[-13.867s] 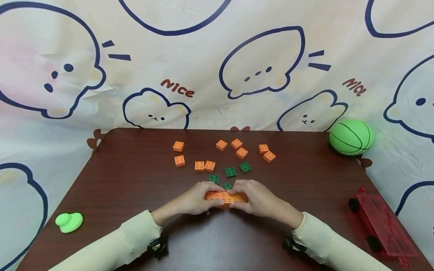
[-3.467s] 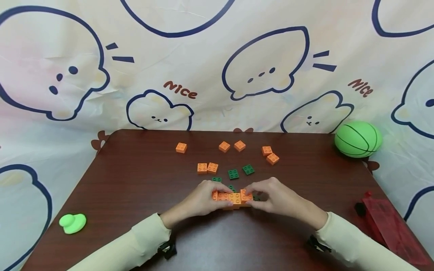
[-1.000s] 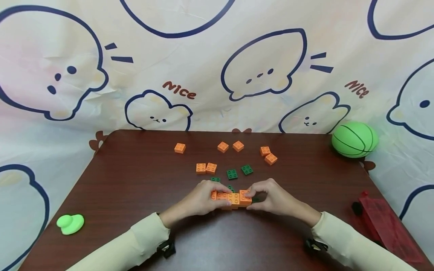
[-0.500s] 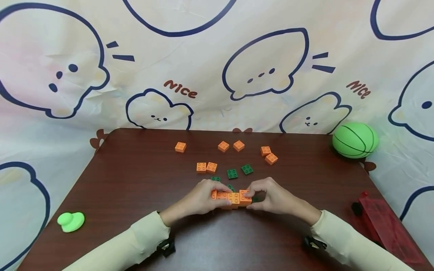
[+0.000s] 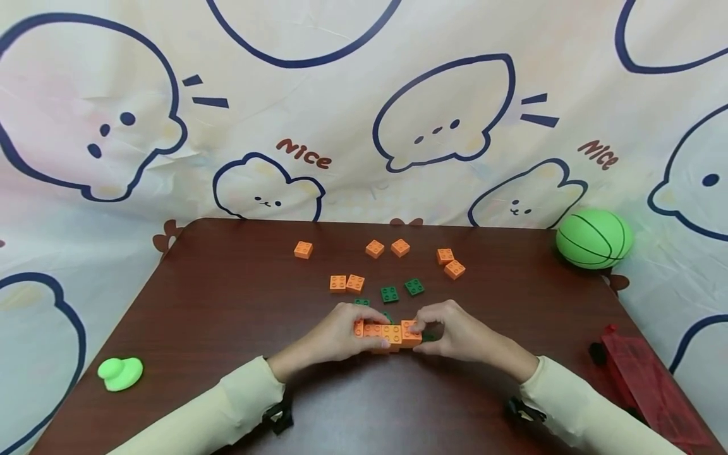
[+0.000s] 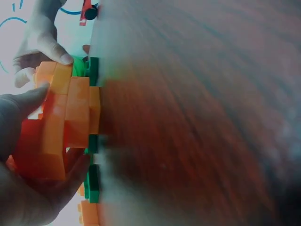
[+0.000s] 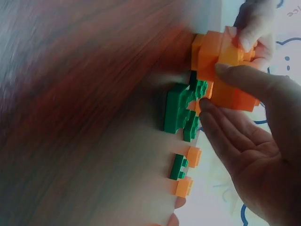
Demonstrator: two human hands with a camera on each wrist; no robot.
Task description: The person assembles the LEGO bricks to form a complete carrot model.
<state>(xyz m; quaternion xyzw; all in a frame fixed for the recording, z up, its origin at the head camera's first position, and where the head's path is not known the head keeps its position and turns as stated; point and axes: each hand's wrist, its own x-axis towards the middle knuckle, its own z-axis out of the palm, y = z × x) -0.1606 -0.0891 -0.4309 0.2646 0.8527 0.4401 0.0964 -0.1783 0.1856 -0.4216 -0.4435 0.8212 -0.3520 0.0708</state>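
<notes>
An assembly of orange toy building bricks (image 5: 391, 333) is held between both hands near the middle of the table. Its bricks sit stepped over one another, as the left wrist view shows of the stack (image 6: 54, 117). The left hand (image 5: 340, 335) grips its left part, thumb in front and fingers behind. At the right end, the right hand (image 5: 455, 335) pinches a raised orange brick (image 5: 409, 333) between thumb and fingers. In the right wrist view the thumb presses the side of the stack (image 7: 225, 92). A green brick (image 5: 429, 337) lies just behind the right fingers.
Several loose orange bricks (image 5: 338, 284) and green bricks (image 5: 389, 294) lie on the table (image 5: 227, 303) beyond the hands. A green ball (image 5: 594, 239) sits at the back right corner, a red toy cart (image 5: 648, 385) at the right edge, a light green object (image 5: 121, 374) at left.
Since the oldest frame, two loose orange bricks have left the table and the held assembly has grown. The right hand has moved right to its end. Over the last second the hands barely move.
</notes>
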